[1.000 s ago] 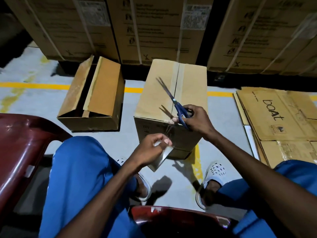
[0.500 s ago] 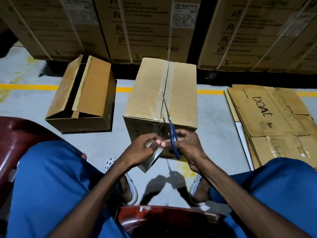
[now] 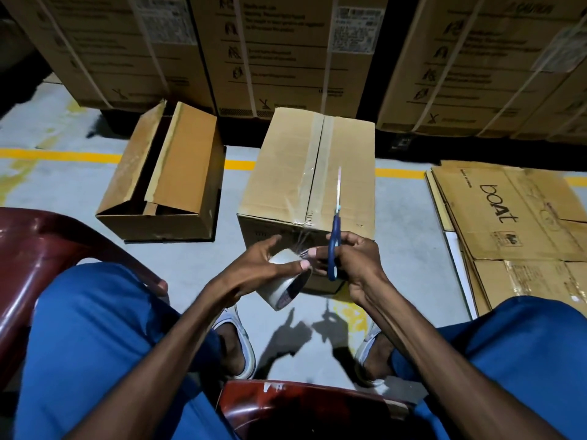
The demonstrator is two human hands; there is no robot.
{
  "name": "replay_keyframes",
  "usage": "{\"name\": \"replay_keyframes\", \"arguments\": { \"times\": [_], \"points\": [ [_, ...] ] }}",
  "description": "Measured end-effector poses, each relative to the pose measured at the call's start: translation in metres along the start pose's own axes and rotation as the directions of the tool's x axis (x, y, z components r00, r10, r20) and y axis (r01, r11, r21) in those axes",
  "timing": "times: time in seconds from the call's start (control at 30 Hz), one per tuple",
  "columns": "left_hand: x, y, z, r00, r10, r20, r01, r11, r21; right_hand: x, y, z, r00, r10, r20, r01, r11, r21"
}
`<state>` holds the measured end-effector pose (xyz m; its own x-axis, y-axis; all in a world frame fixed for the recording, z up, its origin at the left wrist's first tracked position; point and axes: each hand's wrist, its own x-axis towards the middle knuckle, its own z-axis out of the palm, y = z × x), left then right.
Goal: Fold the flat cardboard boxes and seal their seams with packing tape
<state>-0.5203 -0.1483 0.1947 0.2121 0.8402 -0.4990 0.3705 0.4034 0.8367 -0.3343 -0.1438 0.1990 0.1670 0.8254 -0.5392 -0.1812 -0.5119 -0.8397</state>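
Note:
A folded cardboard box [image 3: 286,173] stands on the floor in front of me, clear tape running along its top seam and over the near edge. My left hand [image 3: 254,268] grips a roll of packing tape [image 3: 286,289] just in front of the box's near face. My right hand [image 3: 355,258] holds blue-handled scissors [image 3: 334,249], blades closed and pointing up over the box top. Thin strands of tape stretch from the roll to the box edge between both hands.
An open box [image 3: 178,173] with raised flaps sits to the left. Flattened boxes [image 3: 514,217] lie stacked on the right. Large strapped cartons [image 3: 286,52] line the back. A maroon plastic chair [image 3: 41,249] is under me, and my feet rest by the box.
The scissors swung from slanting left with open blades to upright and closed. My right hand came down beside my left. The roll turned, now showing more of its side.

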Motion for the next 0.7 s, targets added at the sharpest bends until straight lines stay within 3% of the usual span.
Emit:
{"name": "replay_keyframes", "arguments": {
  "times": [0.13,0.3,0.43,0.53,0.7],
  "points": [
    [-0.002,0.004,-0.004,0.991,0.134,0.016,-0.133,0.991,-0.030,0.007,-0.011,-0.010,1.000,0.001,-0.020,0.001,0.997,0.076],
    [0.005,0.016,-0.030,0.974,0.220,0.049,-0.225,0.969,0.104,0.012,-0.013,-0.011,1.000,0.018,-0.024,-0.014,0.989,0.149],
    [0.019,0.019,-0.047,0.971,0.203,0.124,-0.221,0.963,0.153,0.015,-0.016,-0.007,0.999,0.015,-0.035,-0.008,0.985,0.170],
    [0.023,0.011,-0.056,0.983,0.165,0.079,-0.180,0.950,0.255,0.029,-0.024,-0.022,0.991,-0.009,-0.136,0.043,0.967,0.249],
    [0.023,-0.003,-0.081,0.988,0.115,0.103,-0.138,0.956,0.260,0.045,-0.020,-0.043,0.981,0.005,-0.195,0.049,0.961,0.272]
  ]
}}
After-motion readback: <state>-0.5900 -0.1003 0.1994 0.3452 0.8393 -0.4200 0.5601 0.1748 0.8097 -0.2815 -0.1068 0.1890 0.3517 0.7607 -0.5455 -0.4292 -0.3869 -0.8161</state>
